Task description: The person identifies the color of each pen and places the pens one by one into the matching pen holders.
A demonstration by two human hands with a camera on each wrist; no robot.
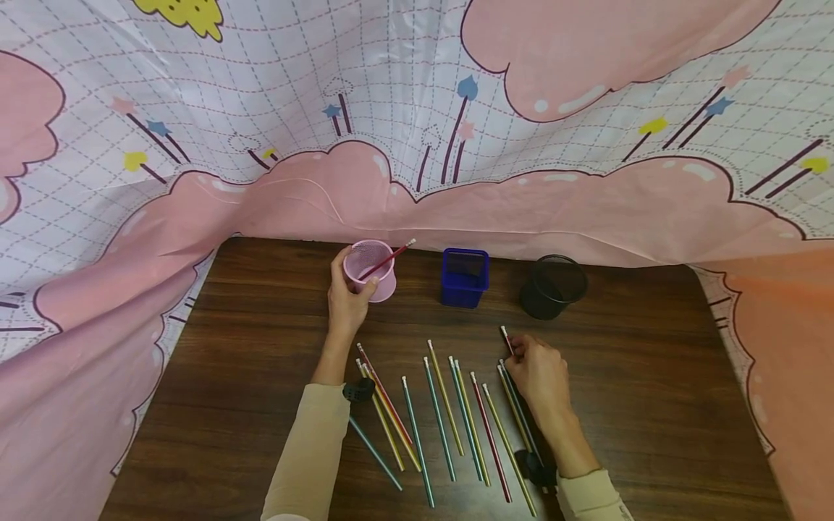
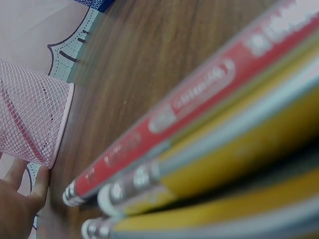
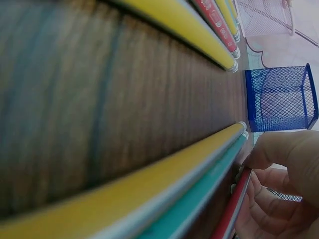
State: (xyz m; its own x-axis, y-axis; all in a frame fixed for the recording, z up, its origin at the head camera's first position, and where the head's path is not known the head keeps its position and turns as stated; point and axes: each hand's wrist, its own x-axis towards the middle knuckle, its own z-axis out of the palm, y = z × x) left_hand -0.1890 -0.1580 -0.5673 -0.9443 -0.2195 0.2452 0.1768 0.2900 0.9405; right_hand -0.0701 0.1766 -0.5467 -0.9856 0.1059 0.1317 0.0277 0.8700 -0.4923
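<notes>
My left hand grips the pink mesh pencil cup from its left side, thumb at the front. A red pencil leans inside that cup, its eraser end above the rim. Farther right, my right hand pinches another red pencil near its eraser end, just above the table. Beside this hand lie a yellow pencil and a green pencil. In the left wrist view, a red pencil and yellow pencils lie close to the camera.
A blue square mesh holder stands at the table's back middle, with a black round mesh holder to its right. Several red, yellow and green pencils lie spread across the front of the wooden table. A patterned cloth hangs behind.
</notes>
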